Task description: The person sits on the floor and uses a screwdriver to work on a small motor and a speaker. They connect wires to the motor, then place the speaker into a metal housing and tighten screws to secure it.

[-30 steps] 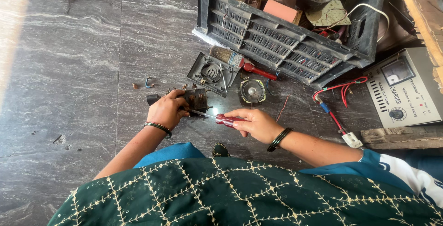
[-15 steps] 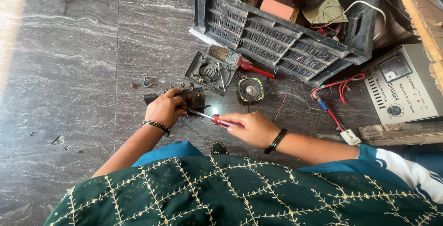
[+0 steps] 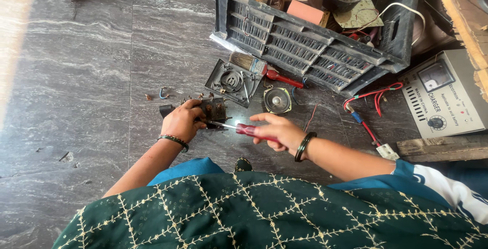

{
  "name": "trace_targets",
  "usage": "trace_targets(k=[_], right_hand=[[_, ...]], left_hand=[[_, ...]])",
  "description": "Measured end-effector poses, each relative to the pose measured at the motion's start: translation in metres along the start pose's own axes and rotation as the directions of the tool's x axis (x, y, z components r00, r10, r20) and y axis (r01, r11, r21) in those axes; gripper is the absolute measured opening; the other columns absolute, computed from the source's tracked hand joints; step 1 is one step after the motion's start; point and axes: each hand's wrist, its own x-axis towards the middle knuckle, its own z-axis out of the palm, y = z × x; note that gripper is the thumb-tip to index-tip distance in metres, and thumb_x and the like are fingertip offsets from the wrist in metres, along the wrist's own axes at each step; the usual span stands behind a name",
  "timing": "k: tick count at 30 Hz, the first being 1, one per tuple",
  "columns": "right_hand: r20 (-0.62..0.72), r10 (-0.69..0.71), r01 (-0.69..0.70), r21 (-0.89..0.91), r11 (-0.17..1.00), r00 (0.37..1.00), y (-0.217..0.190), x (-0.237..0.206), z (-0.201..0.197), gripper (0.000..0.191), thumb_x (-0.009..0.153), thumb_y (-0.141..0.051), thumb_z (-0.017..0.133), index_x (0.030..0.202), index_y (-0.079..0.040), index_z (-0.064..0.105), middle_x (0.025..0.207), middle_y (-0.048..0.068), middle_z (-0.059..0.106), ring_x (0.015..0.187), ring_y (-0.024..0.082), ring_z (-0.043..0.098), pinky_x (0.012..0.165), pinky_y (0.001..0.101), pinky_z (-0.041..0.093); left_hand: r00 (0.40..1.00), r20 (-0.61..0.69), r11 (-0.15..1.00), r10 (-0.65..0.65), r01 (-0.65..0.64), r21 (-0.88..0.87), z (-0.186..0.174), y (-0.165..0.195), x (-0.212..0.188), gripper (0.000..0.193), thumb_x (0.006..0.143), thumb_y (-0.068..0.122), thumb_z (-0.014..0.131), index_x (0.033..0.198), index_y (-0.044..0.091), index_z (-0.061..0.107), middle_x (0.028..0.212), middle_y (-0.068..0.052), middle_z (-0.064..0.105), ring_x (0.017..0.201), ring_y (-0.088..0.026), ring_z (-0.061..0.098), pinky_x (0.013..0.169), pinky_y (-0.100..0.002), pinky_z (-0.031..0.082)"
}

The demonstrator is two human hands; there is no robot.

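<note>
A small dark electrical part (image 3: 212, 111) with metal terminals on top lies on the grey marble floor (image 3: 91, 76), just in front of the person's knees. The left hand (image 3: 181, 122) rests on its near-left side, fingers curled narrow around the edge and pressing it down; how far the thumb wraps cannot be seen. The right hand (image 3: 278, 131) is closed around the red handle of a screwdriver (image 3: 239, 127), fingers folded tight along the grip with the index finger stretched over the top, and the thin metal shaft runs left so that its tip meets the dark part beside the left hand's fingers. Both wrists carry dark bangles. Just beyond the part lies a square grey plastic cover (image 3: 233, 82) with a round opening, tilted on the floor, and to its right a small round speaker (image 3: 277, 100). A paintbrush (image 3: 264, 71) with a red handle lies between the cover and a black plastic crate (image 3: 284, 40), which holds boxes, a round mesh piece and wires. Red and blue wires (image 3: 366, 104) trail near a pale battery charger (image 3: 445, 94) with a dial, well to the right. A few small screws and a clip (image 3: 162, 94) are scattered left of the part.
</note>
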Motion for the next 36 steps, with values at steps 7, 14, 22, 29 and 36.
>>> trace_targets(k=[7, 14, 22, 29, 36], right_hand=[[0.388, -0.558, 0.441, -0.896, -0.043, 0.734, -0.006, -0.014, 0.008, 0.047, 0.092, -0.011, 0.068, 0.138, -0.015, 0.060, 0.116, 0.009, 0.064, 0.082, 0.016, 0.069, 0.068, 0.0285, 0.058], [-0.149, 0.120, -0.141, -0.138, 0.980, 0.982, -0.018, 0.002, 0.015, 0.033, 0.099, -0.027, 0.064, 0.124, -0.006, 0.071, 0.110, 0.027, 0.075, 0.061, 0.015, 0.065, 0.046, 0.0280, 0.048], [0.432, -0.612, 0.373, -0.899, -0.231, 0.662, -0.025, -0.018, 0.021, 0.040, 0.091, -0.011, 0.070, 0.130, -0.013, 0.063, 0.108, 0.007, 0.063, 0.085, 0.022, 0.070, 0.071, 0.0349, 0.057], [-0.143, 0.244, -0.244, 0.021, 0.970, 0.959, -0.030, 0.004, 0.027, 0.047, 0.089, -0.031, 0.068, 0.128, -0.003, 0.067, 0.091, 0.018, 0.076, 0.071, 0.024, 0.062, 0.051, 0.0317, 0.043], [0.358, -0.587, 0.437, -0.900, -0.009, 0.726, -0.038, -0.014, 0.038, 0.051, 0.080, -0.012, 0.071, 0.129, -0.006, 0.060, 0.108, 0.016, 0.062, 0.085, 0.025, 0.069, 0.071, 0.0355, 0.058]], left_hand=[[1.000, 0.011, 1.000, -0.027, 0.027, 0.013, -0.003, -0.003, 0.000, 0.025, 0.074, 0.027, 0.084, 0.096, 0.018, 0.078, 0.135, 0.004, 0.063, 0.112, -0.025, 0.066, 0.090, -0.039, 0.054], [1.000, -0.008, 1.000, -0.004, 0.004, -0.014, -0.007, -0.005, -0.003, 0.025, 0.073, 0.026, 0.084, 0.095, 0.017, 0.078, 0.135, 0.004, 0.063, 0.111, -0.025, 0.066, 0.089, -0.039, 0.054], [1.000, 0.008, 1.000, -0.013, 0.013, 0.006, -0.010, -0.007, -0.003, 0.025, 0.073, 0.027, 0.084, 0.096, 0.018, 0.078, 0.136, 0.005, 0.062, 0.112, -0.025, 0.065, 0.090, -0.038, 0.053], [0.998, 0.022, 0.998, -0.067, 0.066, 0.021, -0.012, -0.008, -0.001, 0.027, 0.074, 0.029, 0.084, 0.098, 0.019, 0.079, 0.137, 0.007, 0.062, 0.112, -0.024, 0.066, 0.089, -0.038, 0.054], [0.999, 0.008, 0.998, -0.054, 0.054, 0.026, -0.013, -0.010, 0.000, 0.026, 0.073, 0.029, 0.084, 0.097, 0.018, 0.079, 0.135, 0.007, 0.063, 0.111, -0.023, 0.066, 0.089, -0.038, 0.054]])
